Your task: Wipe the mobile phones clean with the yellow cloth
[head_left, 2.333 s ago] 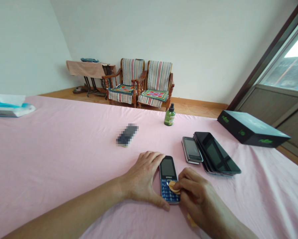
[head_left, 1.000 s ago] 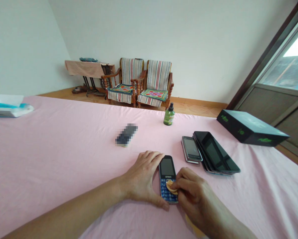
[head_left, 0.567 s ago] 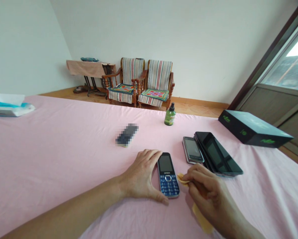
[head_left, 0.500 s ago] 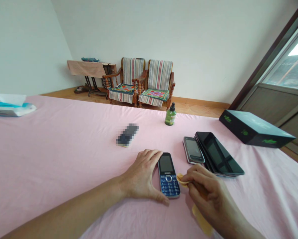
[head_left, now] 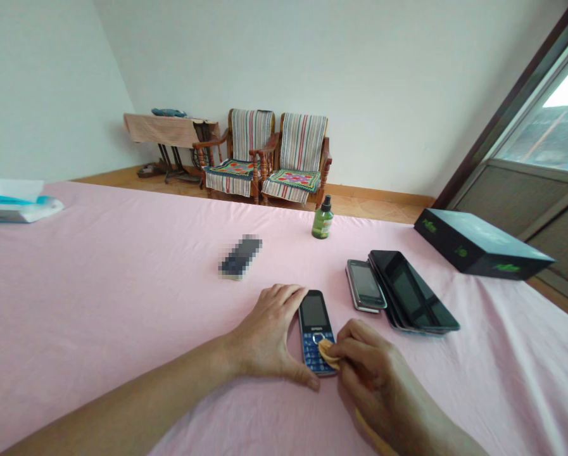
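A blue keypad mobile phone [head_left: 315, 310] lies face up on the pink cloth. My left hand [head_left: 269, 335] braces it, with fingertips at its top left corner and the thumb by its bottom edge. In my right hand [head_left: 376, 370] a yellow cloth [head_left: 328, 353] is pinched, its bunched tip pressed on the phone's keypad. More of that cloth trails below the hand, mostly hidden. Beyond the right hand lie a small silver-edged phone [head_left: 365, 285], on top of another, and a stack of black tablets [head_left: 414, 291].
A partly pixelated phone [head_left: 240, 256] lies further off. Behind it stands a green spray bottle [head_left: 322, 218]. At the right is a black box [head_left: 483, 244], at the far left a tissue pack [head_left: 20, 206]. Two wooden chairs [head_left: 293, 152] stand by the wall.
My right hand has moved left with the yellow cloth, from beside the phone onto its keypad. My left hand keeps its place at the phone. The view has shifted slightly.
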`<state>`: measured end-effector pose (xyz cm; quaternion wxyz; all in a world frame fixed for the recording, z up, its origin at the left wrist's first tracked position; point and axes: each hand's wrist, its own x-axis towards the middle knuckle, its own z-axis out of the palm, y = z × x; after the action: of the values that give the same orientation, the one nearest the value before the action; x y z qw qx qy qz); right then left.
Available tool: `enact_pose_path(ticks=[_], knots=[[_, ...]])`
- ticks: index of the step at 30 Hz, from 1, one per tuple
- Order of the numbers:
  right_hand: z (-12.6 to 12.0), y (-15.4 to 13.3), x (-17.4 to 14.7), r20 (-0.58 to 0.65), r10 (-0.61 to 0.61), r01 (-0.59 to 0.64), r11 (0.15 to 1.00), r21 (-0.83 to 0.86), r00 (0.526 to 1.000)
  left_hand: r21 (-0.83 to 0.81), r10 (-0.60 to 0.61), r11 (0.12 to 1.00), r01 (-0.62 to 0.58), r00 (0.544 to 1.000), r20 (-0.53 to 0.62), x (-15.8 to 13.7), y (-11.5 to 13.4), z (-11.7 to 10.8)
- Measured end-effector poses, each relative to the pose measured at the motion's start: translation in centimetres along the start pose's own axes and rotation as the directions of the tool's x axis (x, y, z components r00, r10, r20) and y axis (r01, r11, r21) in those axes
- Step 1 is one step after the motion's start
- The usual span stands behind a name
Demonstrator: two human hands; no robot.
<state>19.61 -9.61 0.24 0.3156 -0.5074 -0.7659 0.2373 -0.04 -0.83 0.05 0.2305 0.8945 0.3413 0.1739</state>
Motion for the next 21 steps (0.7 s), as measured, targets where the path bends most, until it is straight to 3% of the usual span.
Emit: enact_pose_path(ticks=[21], knots=[[0.98,-0.69,0.98,-0.014,-0.041,0.041,0.999,0.007,0.999,-0.009,0.006,1.0,-0.006,1.0,-0.018,0.09,0.15,0.02]])
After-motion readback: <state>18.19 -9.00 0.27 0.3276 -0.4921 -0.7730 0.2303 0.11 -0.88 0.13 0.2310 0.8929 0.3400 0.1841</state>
